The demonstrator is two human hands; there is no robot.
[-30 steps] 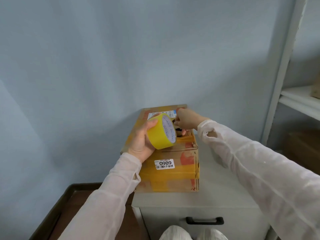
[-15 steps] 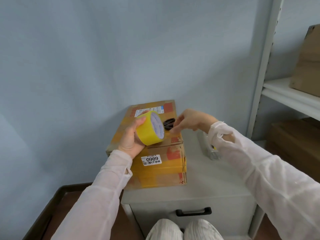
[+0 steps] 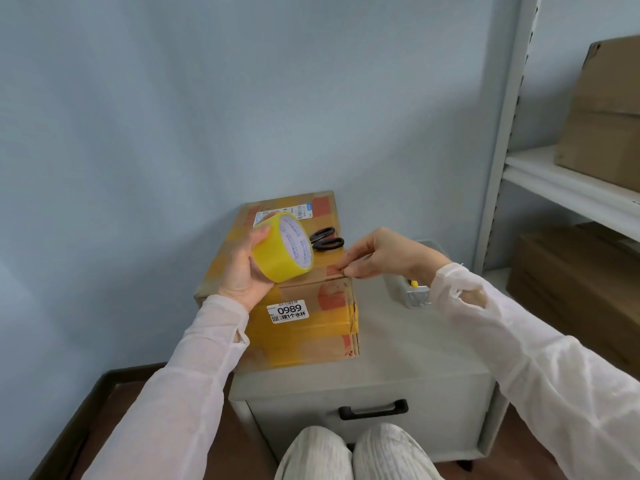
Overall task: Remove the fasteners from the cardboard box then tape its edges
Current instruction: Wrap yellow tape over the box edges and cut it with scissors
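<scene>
A cardboard box (image 3: 311, 327) covered in yellow tape, with a white label reading 0989, sits on a grey cabinet (image 3: 415, 348). My left hand (image 3: 242, 268) grips a roll of yellow tape (image 3: 282, 252) above the box's near top edge. My right hand (image 3: 384, 256) hovers at the box's near right top corner, its fingertips pinched together on something small that I cannot make out. Black-handled scissors (image 3: 325, 239) lie on the box top behind the roll.
A small metal tool with a yellow part (image 3: 415, 294) lies on the cabinet right of the box. A white shelf unit (image 3: 568, 188) with cardboard boxes (image 3: 606, 112) stands at the right. The cabinet has a black drawer handle (image 3: 372, 408). My knees (image 3: 349, 452) are below.
My right hand has left the scissors on the box top and drawn toward me to the near right corner. The left hand keeps hold of the tape roll. My head has turned right.
</scene>
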